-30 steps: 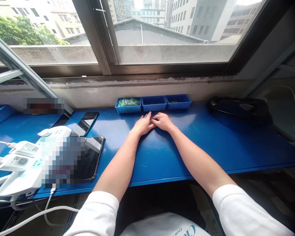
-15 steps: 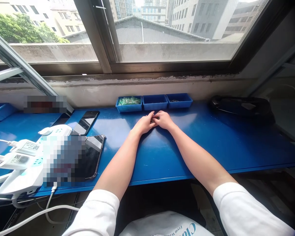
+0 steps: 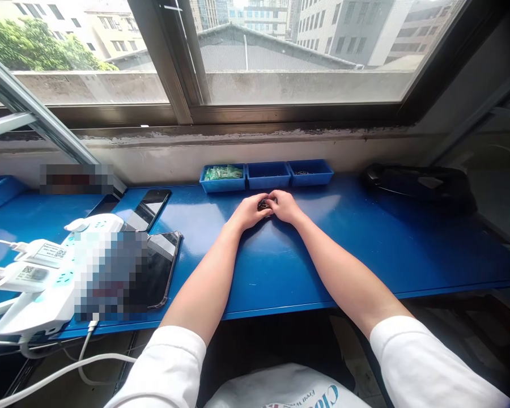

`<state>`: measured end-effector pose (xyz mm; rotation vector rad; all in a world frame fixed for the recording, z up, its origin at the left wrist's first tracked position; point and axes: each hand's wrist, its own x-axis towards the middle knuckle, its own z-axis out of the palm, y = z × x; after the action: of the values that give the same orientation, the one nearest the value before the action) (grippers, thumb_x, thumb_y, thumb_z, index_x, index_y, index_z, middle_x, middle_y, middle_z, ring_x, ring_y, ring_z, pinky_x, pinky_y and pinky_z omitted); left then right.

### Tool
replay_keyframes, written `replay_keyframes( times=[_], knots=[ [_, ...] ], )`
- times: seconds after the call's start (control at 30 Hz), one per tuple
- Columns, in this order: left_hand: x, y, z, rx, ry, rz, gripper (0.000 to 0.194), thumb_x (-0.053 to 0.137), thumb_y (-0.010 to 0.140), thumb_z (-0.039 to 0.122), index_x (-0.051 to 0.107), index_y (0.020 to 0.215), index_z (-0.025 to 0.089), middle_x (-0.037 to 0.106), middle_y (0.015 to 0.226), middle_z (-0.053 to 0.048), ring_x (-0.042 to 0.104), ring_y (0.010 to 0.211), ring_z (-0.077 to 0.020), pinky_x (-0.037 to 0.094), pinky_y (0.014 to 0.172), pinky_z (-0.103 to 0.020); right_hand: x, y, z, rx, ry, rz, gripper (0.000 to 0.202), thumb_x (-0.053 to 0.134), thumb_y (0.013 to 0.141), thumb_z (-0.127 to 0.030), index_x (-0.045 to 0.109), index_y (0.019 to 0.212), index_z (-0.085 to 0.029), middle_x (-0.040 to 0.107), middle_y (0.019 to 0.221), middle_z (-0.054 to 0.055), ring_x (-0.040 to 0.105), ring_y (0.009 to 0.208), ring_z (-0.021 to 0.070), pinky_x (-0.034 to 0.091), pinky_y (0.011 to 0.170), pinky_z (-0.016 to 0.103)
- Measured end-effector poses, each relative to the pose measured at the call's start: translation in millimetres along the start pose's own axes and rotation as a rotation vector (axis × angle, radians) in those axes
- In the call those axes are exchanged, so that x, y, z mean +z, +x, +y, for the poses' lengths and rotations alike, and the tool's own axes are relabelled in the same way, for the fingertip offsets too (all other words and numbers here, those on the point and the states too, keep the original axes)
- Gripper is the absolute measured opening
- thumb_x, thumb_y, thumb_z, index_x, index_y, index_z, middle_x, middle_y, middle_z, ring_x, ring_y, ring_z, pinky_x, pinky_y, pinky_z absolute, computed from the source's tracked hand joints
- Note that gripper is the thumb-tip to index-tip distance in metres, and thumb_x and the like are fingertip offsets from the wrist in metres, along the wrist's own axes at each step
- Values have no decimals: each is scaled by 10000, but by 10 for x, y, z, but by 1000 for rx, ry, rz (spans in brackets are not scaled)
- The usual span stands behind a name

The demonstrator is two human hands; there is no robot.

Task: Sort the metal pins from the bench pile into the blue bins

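Note:
My left hand (image 3: 250, 212) and my right hand (image 3: 284, 206) meet over the blue table, just in front of the blue bins. Both have their fingers curled in, closed around a small dark piece with shiny bits (image 3: 263, 205). My fingers cover most of it, so its kind cannot be made out. Behind my hands stand three blue bins in a row. Green-and-clear pieces lie in the left bin (image 3: 223, 185). The middle bin (image 3: 268, 182) shows few contents, and the right bin (image 3: 313, 179) holds small dark pieces.
A white power strip (image 3: 38, 306) with plugged-in chargers and cables lies on the left, beside a tablet (image 3: 161, 272) and a phone (image 3: 153, 205). A black bag-like object (image 3: 412, 187) rests at the right back. Behind the blue table (image 3: 272, 283) is a window.
My fingers have shifted slightly around the small dark piece, and more of it shows between my hands. The bins and other things stay put.

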<state>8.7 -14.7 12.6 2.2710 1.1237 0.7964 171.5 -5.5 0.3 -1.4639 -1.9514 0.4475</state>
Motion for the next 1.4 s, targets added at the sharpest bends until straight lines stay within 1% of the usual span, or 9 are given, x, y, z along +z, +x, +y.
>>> replay_keyframes(
  times=[0.13, 0.3, 0.5, 0.67, 0.83, 1.0, 1.17, 1.3, 1.4],
  knots=[
    [18, 35, -63, -11, 1, 134, 321, 567, 818, 227, 625, 1130, 181, 665, 1155, -54, 608, 1070, -197, 465, 964, -307, -36, -11, -42, -16, 101, 67, 198, 502, 862, -292, 672, 866, -190, 696, 827, 27, 603, 755, 147, 429, 684, 243],
    [50, 56, -95, 15, 53, 241, 219, 500, 860, 243, 685, 965, 190, 714, 997, -46, 650, 918, -179, 492, 878, -289, -61, -13, -68, 8, 109, 91, 321, 478, 876, -412, 670, 765, -180, 676, 705, 26, 581, 660, 139, 397, 619, 235],
    [59, 48, -84, -6, 142, 245, 261, 421, 884, 240, 677, 866, 195, 708, 889, -40, 632, 835, -175, 494, 801, -287, -44, -23, -56, 16, 194, 82, 519, 397, 883, -554, 597, 584, -179, 625, 579, 29, 564, 588, 132, 395, 596, 243],
    [40, 51, -90, -58, 172, 276, 270, 402, 891, 235, 667, 867, 193, 698, 919, -45, 620, 881, -182, 491, 829, -292, -85, -22, -71, 34, 509, 115, 530, 413, 828, -653, 636, 728, -183, 654, 661, 25, 576, 642, 138, 460, 659, 255],
    [31, 48, -81, -69, 151, 251, 276, 410, 906, 284, 671, 929, 201, 696, 971, -50, 624, 931, -188, 488, 876, -301, -125, -26, -81, 67, 627, 90, 567, 420, 799, -688, 644, 698, -177, 674, 703, 54, 589, 653, 151, 468, 651, 268],
    [37, 56, -107, -141, 138, 279, 347, 447, 893, 300, 574, 1189, 171, 640, 1179, -74, 579, 1106, -206, 446, 993, -331, -144, -6, 0, 131, 484, 257, 544, 379, 838, -641, 650, 727, -183, 686, 757, 58, 618, 752, 178, 471, 726, 288],
    [65, 66, -172, -178, 186, 284, 360, 441, 865, 222, 558, 1197, 142, 629, 1185, -95, 571, 1114, -209, 434, 1010, -337, -255, 53, 107, 116, 66, 417, 346, 475, 833, -466, 668, 927, -195, 693, 942, 69, 551, 974, 234, 421, 900, 365],
    [78, 62, -176, -166, 229, 247, 354, 429, 867, 225, 569, 1182, 145, 623, 1190, -100, 565, 1116, -218, 440, 999, -343, -362, 133, 236, 191, -122, 424, 472, 553, 748, -343, 586, 1191, -185, 609, 1225, 90, 436, 1122, 307, 366, 953, 476],
    [80, 61, -164, -177, 250, 225, 353, 404, 869, 202, 578, 1174, 162, 629, 1175, -88, 565, 1111, -214, 443, 991, -343, -435, 173, 369, 230, -154, 396, 533, 550, 728, -314, 552, 1246, -187, 562, 1294, 91, 413, 1132, 318, 364, 945, 491]
  ],
)
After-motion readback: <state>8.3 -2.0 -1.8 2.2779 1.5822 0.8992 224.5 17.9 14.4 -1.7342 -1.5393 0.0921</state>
